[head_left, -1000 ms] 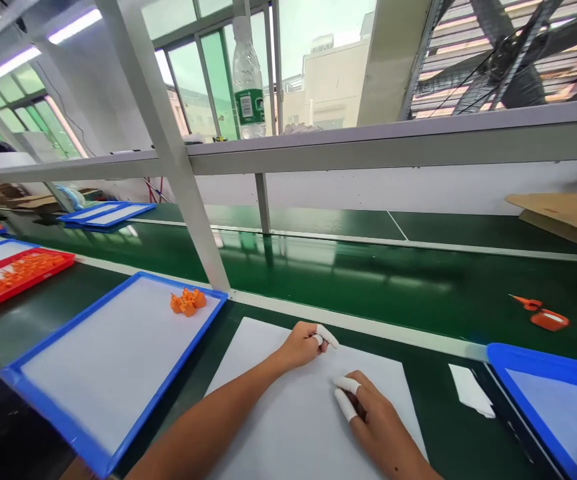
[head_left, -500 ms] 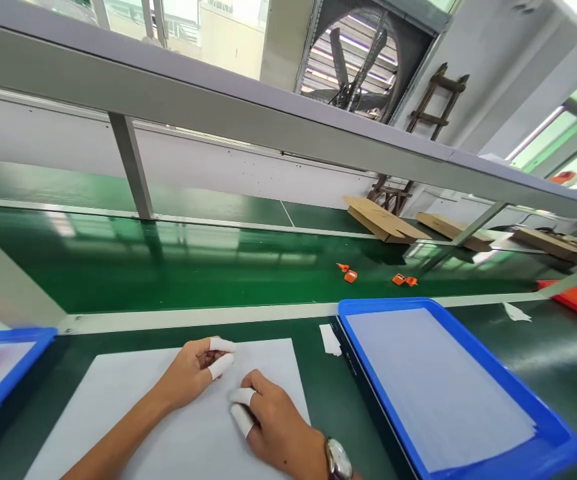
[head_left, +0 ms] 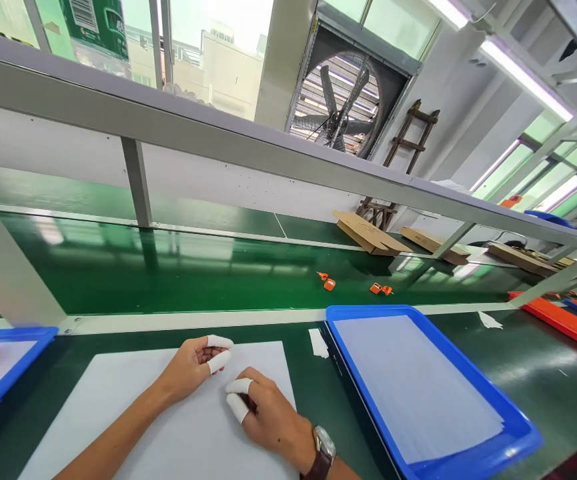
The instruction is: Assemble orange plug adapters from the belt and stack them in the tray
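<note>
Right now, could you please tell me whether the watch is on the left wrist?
No, the watch circles the wrist behind the right hand.

The paper sheet (head_left: 183, 433) looks smooth and matt, and the white finger cots (head_left: 237, 407) have a dull finish. The blue tray (head_left: 521, 437) is smooth, lightly shiny plastic, lined with matt white paper (head_left: 418, 380). The green belt (head_left: 218, 283) is glossy, mirroring the windows; the dark green benchtop (head_left: 523, 360) has a softer sheen. The wristwatch (head_left: 324, 440) has a shiny metal case; the cardboard (head_left: 373, 233) is matt brown, the ladder (head_left: 409, 137) dark wood.
</note>
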Demonstrator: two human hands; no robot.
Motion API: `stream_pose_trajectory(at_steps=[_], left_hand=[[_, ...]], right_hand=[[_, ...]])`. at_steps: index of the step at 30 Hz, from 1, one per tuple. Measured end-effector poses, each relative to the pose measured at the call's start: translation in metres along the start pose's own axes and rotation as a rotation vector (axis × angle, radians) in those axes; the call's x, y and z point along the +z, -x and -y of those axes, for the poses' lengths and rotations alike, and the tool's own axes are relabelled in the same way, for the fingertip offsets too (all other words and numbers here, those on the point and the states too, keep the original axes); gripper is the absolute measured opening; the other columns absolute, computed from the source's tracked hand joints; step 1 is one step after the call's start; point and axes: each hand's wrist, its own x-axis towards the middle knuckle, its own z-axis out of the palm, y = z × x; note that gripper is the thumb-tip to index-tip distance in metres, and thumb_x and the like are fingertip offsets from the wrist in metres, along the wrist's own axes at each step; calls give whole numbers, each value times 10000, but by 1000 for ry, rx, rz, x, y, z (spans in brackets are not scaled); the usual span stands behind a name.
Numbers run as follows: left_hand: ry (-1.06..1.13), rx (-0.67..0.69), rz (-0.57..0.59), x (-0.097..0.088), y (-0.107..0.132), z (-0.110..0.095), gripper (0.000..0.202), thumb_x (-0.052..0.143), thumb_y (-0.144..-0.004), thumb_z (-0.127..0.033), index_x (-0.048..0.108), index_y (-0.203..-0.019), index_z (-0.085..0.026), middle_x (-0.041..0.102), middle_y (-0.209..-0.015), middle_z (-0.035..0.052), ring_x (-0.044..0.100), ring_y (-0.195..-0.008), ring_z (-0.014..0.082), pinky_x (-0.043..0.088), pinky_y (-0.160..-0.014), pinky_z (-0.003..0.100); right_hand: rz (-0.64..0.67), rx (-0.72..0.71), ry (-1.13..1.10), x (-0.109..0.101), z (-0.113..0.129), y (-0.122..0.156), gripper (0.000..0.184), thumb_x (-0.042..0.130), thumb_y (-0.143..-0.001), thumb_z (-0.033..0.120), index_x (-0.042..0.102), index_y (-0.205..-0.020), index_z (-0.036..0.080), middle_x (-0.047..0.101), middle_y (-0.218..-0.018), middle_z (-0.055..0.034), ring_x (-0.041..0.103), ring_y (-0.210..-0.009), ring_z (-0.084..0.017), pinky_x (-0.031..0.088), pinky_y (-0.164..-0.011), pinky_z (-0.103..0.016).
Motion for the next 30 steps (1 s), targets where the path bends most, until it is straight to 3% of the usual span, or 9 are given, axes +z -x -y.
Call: stream_pose_trajectory(at_steps=[3, 6, 9, 12, 15, 18, 24, 27, 30], left_hand=[[-147, 56, 37, 4, 2, -1, 304, 616, -902, -431, 704, -1103, -220, 696, -924, 40, 626, -829, 195, 504, -774, 319], [-328, 161, 39, 8, 6, -3, 255, 530, -939, -394, 709, -1049, -251, 645, -884, 17, 553, -744, 170, 452, -675, 290], [-387, 199, 36, 9, 10, -2, 244, 494, -949, -377, 704, -974, -256, 610, -871, 10, 488, -696, 155, 407, -630, 277], [-367, 200, 26, 9, 11, 0, 239, 492, -946, -365, 702, -939, -252, 610, -875, 12, 474, -689, 152, 393, -626, 276], [-336, 209, 5, 10, 9, 3, 231, 500, -936, -343, 705, -903, -240, 625, -879, 17, 472, -678, 146, 387, -622, 279], [-314, 232, -17, 11, 8, 5, 226, 512, -920, -323, 716, -897, -230, 642, -883, 23, 476, -665, 139, 383, -611, 278], [-338, 275, -67, 11, 9, 4, 259, 519, -903, -349, 745, -892, -221, 629, -825, 40, 494, -658, 153, 409, -610, 292], [-333, 285, -79, 10, 10, 1, 269, 522, -907, -359, 757, -891, -229, 634, -829, 43, 501, -651, 154, 416, -607, 299], [-287, 295, -79, 11, 10, 1, 260, 549, -900, -370, 767, -894, -229, 655, -840, 42, 538, -664, 156, 438, -614, 299]], right_hand=[[-34, 24, 79, -14, -2, -7, 254, 499, -954, 152, 632, -1137, 268, 632, -1002, -28, 582, -763, -151, 492, -682, -266], [-121, 108, 259, -37, -20, -21, 266, 507, -954, 174, 611, -1182, 260, 638, -1031, -31, 614, -813, -153, 526, -735, -272], [-200, 214, 408, -71, -57, -40, 314, 543, -931, 207, 586, -1241, 227, 612, -1190, -83, 619, -1046, -205, 533, -911, -335], [-258, 342, 507, -115, -106, -60, 443, 591, -896, 204, 541, -1334, 157, 530, -1344, -157, 512, -1276, -283, 422, -1104, -442], [-296, 528, 582, -157, -153, -77, 493, 673, -853, 174, 552, -1320, 70, 504, -1376, -227, 463, -1331, -360, 378, -1127, -521], [-300, 672, 602, -182, -185, -88, 437, 687, -909, 253, 565, -1312, 135, 537, -1383, -156, 538, -1259, -325, 443, -1061, -553], [-270, 702, 527, -180, -199, -105, 350, 644, -966, 336, 593, -1268, 165, 619, -1269, -101, 644, -1086, -246, 557, -916, -454], [-255, 592, 472, -165, -181, -112, 362, 638, -957, 292, 580, -1285, 149, 643, -1208, -105, 654, -1035, -228, 551, -907, -422], [-238, 438, 407, -140, -148, -113, 525, 605, -918, 224, 472, -1416, 124, 670, -1103, -93, 652, -973, -208, 534, -907, -383]])
